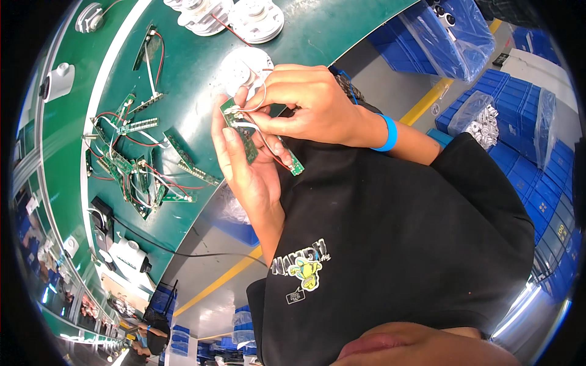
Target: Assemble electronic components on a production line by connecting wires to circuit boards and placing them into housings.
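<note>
My left hand (pixel 253 180) holds a green circuit board (pixel 245 143), with the thumb along its near side. A second narrow green board (pixel 296 163) hangs by the fingers of that hand, and red and white wires (pixel 268 143) run between the two. With thumb and forefinger, my right hand (pixel 308 104) pinches a thin wire (pixel 264 97) by the white connectors at the board's top end. A blue band (pixel 389 133) circles my right wrist. Just beyond my fingertips, a round white plastic housing (pixel 241 66) lies on the green bench (pixel 195 110).
A tangled pile of wired boards (pixel 125 161) covers the bench's left part. More white housings (pixel 256 21) stand at the far edge. A white camera-shaped device (pixel 128 255) and a black cable (pixel 195 254) lie lower left. Blue crates (pixel 519 146) are stacked at right.
</note>
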### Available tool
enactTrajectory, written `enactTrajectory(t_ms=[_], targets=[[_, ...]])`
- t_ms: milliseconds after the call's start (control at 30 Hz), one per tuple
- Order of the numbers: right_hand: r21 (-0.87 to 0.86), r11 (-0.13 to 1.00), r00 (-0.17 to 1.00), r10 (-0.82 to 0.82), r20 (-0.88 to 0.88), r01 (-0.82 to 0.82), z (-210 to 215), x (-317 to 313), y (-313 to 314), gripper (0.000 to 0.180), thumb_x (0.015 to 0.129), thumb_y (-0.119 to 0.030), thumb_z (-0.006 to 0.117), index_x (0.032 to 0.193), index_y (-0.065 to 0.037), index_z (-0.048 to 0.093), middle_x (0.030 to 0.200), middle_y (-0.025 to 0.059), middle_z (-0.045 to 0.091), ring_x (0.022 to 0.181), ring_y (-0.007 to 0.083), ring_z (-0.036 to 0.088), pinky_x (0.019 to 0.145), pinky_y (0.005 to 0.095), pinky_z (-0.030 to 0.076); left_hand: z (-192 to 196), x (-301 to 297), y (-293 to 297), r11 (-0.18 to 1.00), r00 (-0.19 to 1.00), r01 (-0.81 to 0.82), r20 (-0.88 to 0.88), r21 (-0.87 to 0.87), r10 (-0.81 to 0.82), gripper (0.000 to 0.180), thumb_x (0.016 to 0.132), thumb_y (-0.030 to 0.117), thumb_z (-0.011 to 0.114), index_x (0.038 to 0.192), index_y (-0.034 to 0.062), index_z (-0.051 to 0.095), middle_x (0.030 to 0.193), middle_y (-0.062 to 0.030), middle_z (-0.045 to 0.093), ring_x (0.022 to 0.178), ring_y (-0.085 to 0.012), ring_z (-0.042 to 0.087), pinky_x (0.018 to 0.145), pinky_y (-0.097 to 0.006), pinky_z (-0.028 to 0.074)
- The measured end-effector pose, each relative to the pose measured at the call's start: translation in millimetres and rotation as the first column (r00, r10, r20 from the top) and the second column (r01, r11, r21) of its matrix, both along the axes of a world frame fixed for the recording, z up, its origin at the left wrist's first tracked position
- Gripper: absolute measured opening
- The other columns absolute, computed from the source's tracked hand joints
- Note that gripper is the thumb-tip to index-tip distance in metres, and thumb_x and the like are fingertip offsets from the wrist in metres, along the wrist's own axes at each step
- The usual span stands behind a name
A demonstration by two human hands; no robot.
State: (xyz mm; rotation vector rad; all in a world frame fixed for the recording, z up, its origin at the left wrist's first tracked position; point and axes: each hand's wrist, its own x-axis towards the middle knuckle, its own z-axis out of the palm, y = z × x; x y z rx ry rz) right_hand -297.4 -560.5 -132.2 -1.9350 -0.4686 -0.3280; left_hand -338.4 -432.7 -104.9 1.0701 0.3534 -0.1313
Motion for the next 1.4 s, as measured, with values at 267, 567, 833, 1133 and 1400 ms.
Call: enactTrajectory(t_ms=[267,567,833,1133,1400], targets=[[-0.046,0.998,0.998,0.045,-0.052,-0.048,4.5,3.5,-5.1,0.010,0.073,-0.016,0.071,0.079,-0.008,0.068,0.070,0.0021,0.063,0.070,0.0195,0.063,0.058,0.0321,0.049,-8.5,-2.3,5.4,0.999,0.999,0.039,0.003,-0.002,-0.039,0.055,0.100,0.030,0.044,0.144,0.0025,0.026,0.122,-0.0227,0.056,0.060,-0.0115,0.056,0.043,-0.024,0.048],[-0.007,1.000,0.995,0.014,-0.097,-0.014,9.9,4.1,-3.8,0.011,0.072,-0.015,0.071,0.080,-0.008,0.071,0.076,0.0040,0.068,0.071,0.0192,0.065,0.061,0.0299,0.051,-2.8,-5.3,2.3,0.998,1.000,0.001,0.011,0.067,-0.002,0.049,0.101,0.024,0.043,0.141,-0.0004,0.031,0.133,-0.0216,0.049,0.054,-0.0139,0.057,0.044,-0.026,0.051],[0.157,0.986,0.947,0.108,-0.304,-0.062,8.3,3.0,-4.4,0.009,0.073,-0.009,0.071,0.080,-0.004,0.071,0.081,0.0057,0.069,0.072,0.0160,0.063,0.060,0.0281,0.049,-1.2,-8.8,-5.6,0.995,1.000,0.005,0.009,0.100,-0.006,0.048,0.101,0.026,0.042,0.141,0.0001,0.032,0.134,-0.0208,0.049,0.048,-0.0088,0.049,0.042,-0.023,0.047],[0.093,0.996,0.962,0.013,-0.272,0.013,19.1,2.4,-32.0,0.026,0.074,-0.008,0.070,0.100,-0.006,0.069,0.098,0.0041,0.068,0.077,0.0133,0.057,0.060,0.0250,0.041,2.1,-2.5,8.8,0.943,0.988,-0.042,0.157,0.330,-0.011,0.063,0.088,0.020,0.056,0.144,0.0020,0.033,0.121,-0.0059,0.047,0.078,-0.0097,0.041,0.067,-0.023,0.038],[0.335,0.939,0.882,0.096,-0.461,0.073,-17.0,-4.9,-18.1,0.043,0.094,-0.027,0.057,0.124,0.004,0.056,0.121,0.0197,0.061,0.113,0.0274,0.057,0.098,0.0368,0.042,-21.0,52.2,14.2,0.499,0.934,0.077,0.113,0.863,-0.340,0.100,0.066,0.022,0.085,0.144,0.0027,0.025,0.131,-0.0246,0.045,0.119,-0.0363,0.049,0.100,-0.040,0.040]])
